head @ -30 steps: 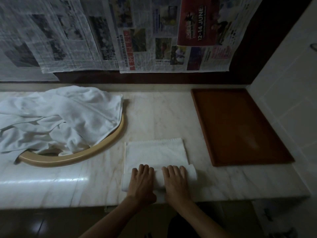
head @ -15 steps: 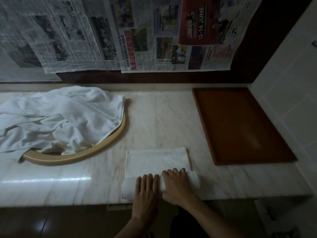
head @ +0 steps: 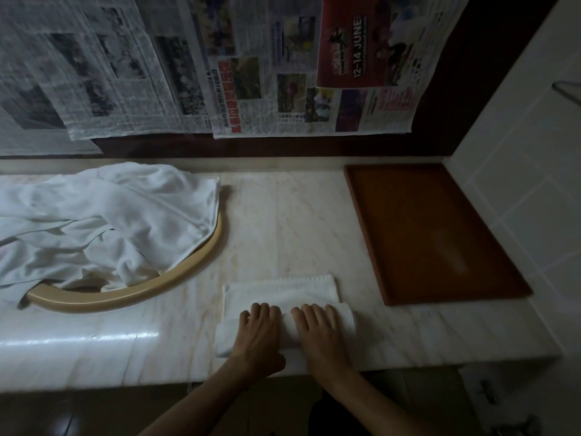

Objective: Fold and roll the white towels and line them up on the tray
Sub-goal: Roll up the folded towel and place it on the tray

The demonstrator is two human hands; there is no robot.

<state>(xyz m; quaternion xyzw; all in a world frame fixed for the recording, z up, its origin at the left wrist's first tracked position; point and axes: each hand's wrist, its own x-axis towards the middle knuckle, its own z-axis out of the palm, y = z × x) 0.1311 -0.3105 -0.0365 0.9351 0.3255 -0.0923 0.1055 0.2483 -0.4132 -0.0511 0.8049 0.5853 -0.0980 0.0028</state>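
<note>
While your left hand (head: 257, 336) and right hand (head: 320, 333) lie side by side on the rolled part of the towel (head: 283, 297), fingers laid flat over it and pressing rather than gripping, you are only partway through the first roll. That roll sits at the near edge of the marble counter (head: 283, 221), and a short flat stretch of the folded towel lies just beyond your fingertips, not yet taken up. By my reading, the fold is done and most of the rolling too; what is left on this one is to wind in that last strip and carry it over.

Further out to your right, the brown tray (head: 434, 234) holds no rolls, so nothing is lined up yet. Off to your left, a heap of white towels (head: 103, 221) lies loose over the beige sink rim (head: 176, 278), all unfolded; how many are in it I cannot tell. Most of the job is ahead of you.
</note>
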